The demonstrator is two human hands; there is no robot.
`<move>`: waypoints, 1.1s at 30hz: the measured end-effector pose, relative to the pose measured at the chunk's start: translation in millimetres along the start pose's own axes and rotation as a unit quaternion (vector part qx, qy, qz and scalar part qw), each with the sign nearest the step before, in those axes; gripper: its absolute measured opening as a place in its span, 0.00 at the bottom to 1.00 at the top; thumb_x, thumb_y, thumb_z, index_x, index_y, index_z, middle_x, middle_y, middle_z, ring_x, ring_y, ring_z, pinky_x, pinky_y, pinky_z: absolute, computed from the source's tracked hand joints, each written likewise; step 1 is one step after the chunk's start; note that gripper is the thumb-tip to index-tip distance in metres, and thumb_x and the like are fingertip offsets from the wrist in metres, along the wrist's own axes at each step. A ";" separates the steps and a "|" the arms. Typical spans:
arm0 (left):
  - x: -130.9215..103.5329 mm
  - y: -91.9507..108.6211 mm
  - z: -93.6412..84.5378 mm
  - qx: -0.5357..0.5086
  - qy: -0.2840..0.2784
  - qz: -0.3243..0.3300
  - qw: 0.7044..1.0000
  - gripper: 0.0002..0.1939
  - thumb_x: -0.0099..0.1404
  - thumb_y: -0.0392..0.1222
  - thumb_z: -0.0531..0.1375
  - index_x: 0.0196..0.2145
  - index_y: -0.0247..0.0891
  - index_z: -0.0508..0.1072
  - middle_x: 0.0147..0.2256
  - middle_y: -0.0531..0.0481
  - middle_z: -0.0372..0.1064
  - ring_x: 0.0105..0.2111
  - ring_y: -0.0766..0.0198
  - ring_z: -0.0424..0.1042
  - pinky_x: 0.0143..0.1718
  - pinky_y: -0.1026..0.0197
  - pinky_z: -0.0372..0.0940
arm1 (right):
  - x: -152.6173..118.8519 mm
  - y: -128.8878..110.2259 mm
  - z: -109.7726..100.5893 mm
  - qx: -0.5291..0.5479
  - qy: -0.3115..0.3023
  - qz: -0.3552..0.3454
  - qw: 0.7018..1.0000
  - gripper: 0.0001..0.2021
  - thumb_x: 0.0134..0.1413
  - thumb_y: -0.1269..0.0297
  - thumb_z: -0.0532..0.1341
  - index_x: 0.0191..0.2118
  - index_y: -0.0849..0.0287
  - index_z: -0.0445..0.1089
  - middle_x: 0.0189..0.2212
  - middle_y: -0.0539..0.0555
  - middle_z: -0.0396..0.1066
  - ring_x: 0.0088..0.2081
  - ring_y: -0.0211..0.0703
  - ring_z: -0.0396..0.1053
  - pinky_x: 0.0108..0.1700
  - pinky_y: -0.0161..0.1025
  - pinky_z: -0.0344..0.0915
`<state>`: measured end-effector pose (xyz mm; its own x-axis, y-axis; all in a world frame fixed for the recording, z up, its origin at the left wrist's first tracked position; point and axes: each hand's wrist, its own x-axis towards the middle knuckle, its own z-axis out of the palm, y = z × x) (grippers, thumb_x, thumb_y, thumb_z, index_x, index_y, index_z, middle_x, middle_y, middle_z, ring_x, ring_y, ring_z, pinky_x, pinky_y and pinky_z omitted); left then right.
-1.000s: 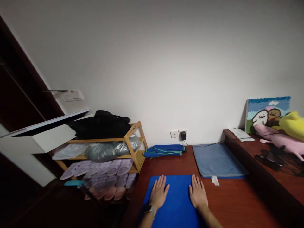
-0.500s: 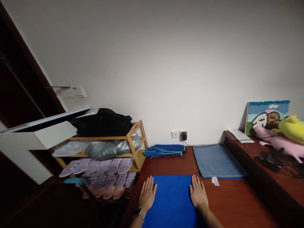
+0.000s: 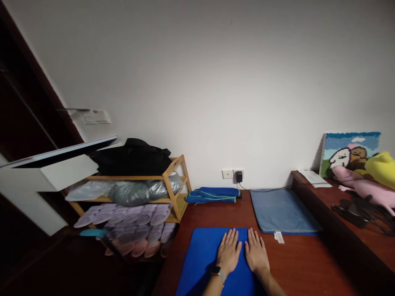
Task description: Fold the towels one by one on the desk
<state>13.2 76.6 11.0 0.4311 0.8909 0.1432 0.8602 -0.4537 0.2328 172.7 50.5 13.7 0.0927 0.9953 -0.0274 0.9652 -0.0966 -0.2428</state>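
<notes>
At six o'clock in view, a blue cloth (image 3: 202, 250) lies flat on the counter (image 3: 308, 263). Left hand (image 3: 228, 253) and right hand (image 3: 256, 252) rest on the cloth side by side, toward its three o'clock edge, palms down, released. Past the cloth's twelve o'clock edge lies a green-edged bundle (image 3: 212, 195).

The bottom edge cut off the blue cloth (image 3: 200, 255), the left arm (image 3: 213, 285) and the right arm (image 3: 272, 283). The left fingers (image 3: 231, 237) and right fingers (image 3: 252, 238) hid the cloth under them. The little tag (image 3: 279, 237) was too small to read. The yellow toy (image 3: 382, 168) and pink toy (image 3: 364, 189) hid the low part of the dog picture (image 3: 352, 139), and the right edge cut off both toys. The left edge cut off the white box (image 3: 21, 179). The lowest slippers (image 3: 140, 247) looked dim and blurry.
</notes>
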 end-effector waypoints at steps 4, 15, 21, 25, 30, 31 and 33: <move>-21.8 -70.0 -32.2 0.038 -0.020 -0.092 0.995 0.32 0.77 0.54 0.36 0.72 0.39 0.48 0.72 0.50 0.44 0.72 0.58 0.45 0.72 0.47 0.44 | 1.5 -0.4 1.9 0.014 0.008 0.003 1.000 0.33 0.68 0.54 0.36 0.73 0.64 0.41 0.74 0.51 0.37 0.74 0.46 0.36 0.73 0.49 0.36; -65.7 -163.5 -44.2 0.114 0.012 -0.195 0.974 0.32 0.73 0.45 0.41 0.72 0.33 0.49 0.72 0.46 0.43 0.72 0.56 0.45 0.72 0.46 0.44 | 1.1 -6.8 -10.5 0.023 -0.014 0.018 0.999 0.33 0.68 0.54 0.36 0.73 0.63 0.40 0.74 0.50 0.36 0.74 0.45 0.34 0.73 0.48 0.34; -63.0 -158.1 -46.9 0.114 0.010 -0.199 0.973 0.33 0.73 0.44 0.42 0.72 0.34 0.49 0.72 0.46 0.42 0.72 0.57 0.45 0.71 0.46 0.43 | -11.3 -15.6 -3.0 0.027 -0.014 0.037 0.999 0.33 0.68 0.53 0.35 0.74 0.62 0.40 0.74 0.50 0.36 0.74 0.47 0.36 0.73 0.50 0.37; -62.9 -155.9 -56.6 0.120 -0.013 -0.209 0.971 0.34 0.71 0.44 0.44 0.72 0.32 0.50 0.72 0.44 0.42 0.72 0.55 0.45 0.71 0.46 0.44 | -19.3 -15.6 4.5 0.027 0.006 0.024 0.999 0.33 0.68 0.53 0.37 0.73 0.61 0.42 0.74 0.50 0.38 0.74 0.47 0.35 0.73 0.51 0.36; -51.6 -102.0 -53.9 0.105 0.056 -0.125 0.985 0.34 0.71 0.41 0.44 0.73 0.32 0.45 0.73 0.45 0.39 0.72 0.55 0.42 0.72 0.46 0.42 | -18.4 -14.0 9.1 0.036 0.020 0.017 0.999 0.33 0.68 0.53 0.37 0.73 0.61 0.44 0.74 0.51 0.40 0.74 0.48 0.37 0.73 0.52 0.36; -46.3 -81.0 -48.6 0.090 0.058 -0.078 0.991 0.34 0.72 0.40 0.44 0.73 0.35 0.43 0.73 0.48 0.38 0.73 0.56 0.42 0.72 0.46 0.42 | -18.2 -13.7 9.5 0.037 0.021 0.016 0.999 0.33 0.68 0.53 0.36 0.73 0.61 0.44 0.74 0.51 0.40 0.74 0.48 0.37 0.73 0.52 0.36; -33.8 -34.9 -34.3 0.048 0.032 0.021 0.998 0.34 0.74 0.42 0.44 0.74 0.41 0.39 0.73 0.53 0.38 0.73 0.58 0.42 0.72 0.49 0.44 | -18.6 -13.0 10.1 0.030 0.020 0.013 0.999 0.32 0.68 0.54 0.36 0.73 0.62 0.44 0.74 0.51 0.40 0.74 0.49 0.37 0.73 0.52 0.36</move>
<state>-40.7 61.5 31.0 0.4528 0.8661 0.2119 0.8648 -0.4845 0.1322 156.0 33.2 7.6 0.1282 0.9917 0.0036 0.9460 -0.1212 -0.3007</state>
